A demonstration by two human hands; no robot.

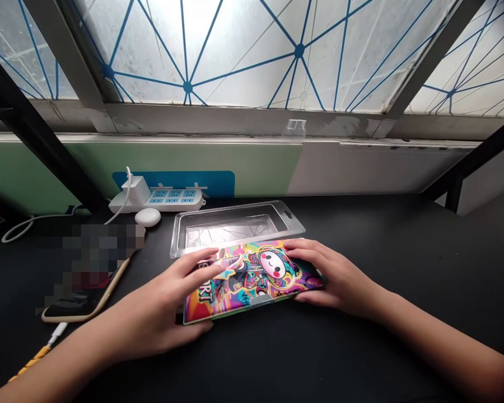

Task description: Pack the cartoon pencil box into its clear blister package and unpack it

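A black bench [403,252] is stretching across the whole lower view, running up to a green and grey wall under a window with blue crossing lines. On it, roughly in the middle, a colourful printed case [252,277] with a cartoon face is lying flat, its long side running left to right and its near edge lifting slightly off the surface. The left hand [159,313] is gripping the case's left end, fingers spreading over the printed top and the thumb tucking under the near edge. The right hand [331,277] is holding the right end, fingers curling along the far edge and the side; its thumb is hidden, so how firmly it is clamping is hard to say. Just behind the case, touching or nearly touching it, a clear plastic packaging tray [235,224] is lying open side up. To the left, a phone [84,299] in a tan case is lying face up with a cable plugged into its near end. Farther back, a white power strip [163,198] is sitting against the wall with a charger plugged in, and a small white oval case [148,217] is resting just in front of it
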